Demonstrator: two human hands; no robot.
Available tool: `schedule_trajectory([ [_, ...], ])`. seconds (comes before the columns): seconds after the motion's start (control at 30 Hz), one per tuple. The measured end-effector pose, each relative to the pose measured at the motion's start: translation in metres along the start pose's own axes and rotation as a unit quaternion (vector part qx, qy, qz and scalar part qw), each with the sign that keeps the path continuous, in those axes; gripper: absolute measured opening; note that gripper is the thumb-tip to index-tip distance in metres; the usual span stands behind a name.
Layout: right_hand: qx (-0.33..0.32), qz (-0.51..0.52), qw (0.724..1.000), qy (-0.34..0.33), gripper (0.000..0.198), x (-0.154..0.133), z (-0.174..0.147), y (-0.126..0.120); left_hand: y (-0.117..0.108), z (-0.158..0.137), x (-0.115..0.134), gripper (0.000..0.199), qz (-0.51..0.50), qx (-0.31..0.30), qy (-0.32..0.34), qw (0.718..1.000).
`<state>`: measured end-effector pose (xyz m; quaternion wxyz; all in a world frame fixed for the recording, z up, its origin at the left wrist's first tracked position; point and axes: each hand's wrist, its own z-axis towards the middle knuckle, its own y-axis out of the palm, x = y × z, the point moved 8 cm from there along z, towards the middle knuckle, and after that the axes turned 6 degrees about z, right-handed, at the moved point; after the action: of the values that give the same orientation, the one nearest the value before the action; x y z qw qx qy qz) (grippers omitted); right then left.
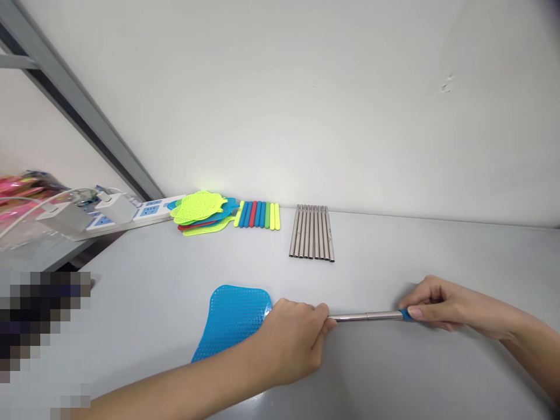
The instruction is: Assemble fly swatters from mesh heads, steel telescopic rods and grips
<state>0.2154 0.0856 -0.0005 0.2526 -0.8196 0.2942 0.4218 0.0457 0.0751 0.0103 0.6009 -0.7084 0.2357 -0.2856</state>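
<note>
A fly swatter with a blue mesh head and a telescopic metal rod lies across the front of the table, held at both ends. My left hand is closed around the rod close to the head and covers the joint between them. At the far end of the rod, my right hand pinches a blue handle grip between thumb and fingers. Most of that grip is hidden by the fingers. The rod runs nearly level between the two hands.
Behind lie a row of metal rods, several coloured handle grips and a pile of mesh swatter heads. A power strip with white plugs sits at the left edge. A white wall rises behind the grey table.
</note>
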Motion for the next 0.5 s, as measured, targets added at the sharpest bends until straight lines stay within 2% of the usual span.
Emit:
schedule_trajectory([
  [0.2,0.018,0.017,0.999,0.025,0.031,0.011,0.002,-0.002,-0.003,0.001,-0.007,0.041,0.000,0.004,-0.004,1.000],
  [0.4,0.048,0.077,0.996,0.015,0.033,0.020,0.013,0.005,-0.008,0.006,-0.027,0.045,0.018,0.029,-0.080,0.996],
  [0.5,0.068,0.085,0.994,0.024,0.035,0.022,0.017,0.006,-0.008,0.007,-0.029,0.047,0.013,0.029,-0.094,0.995],
])
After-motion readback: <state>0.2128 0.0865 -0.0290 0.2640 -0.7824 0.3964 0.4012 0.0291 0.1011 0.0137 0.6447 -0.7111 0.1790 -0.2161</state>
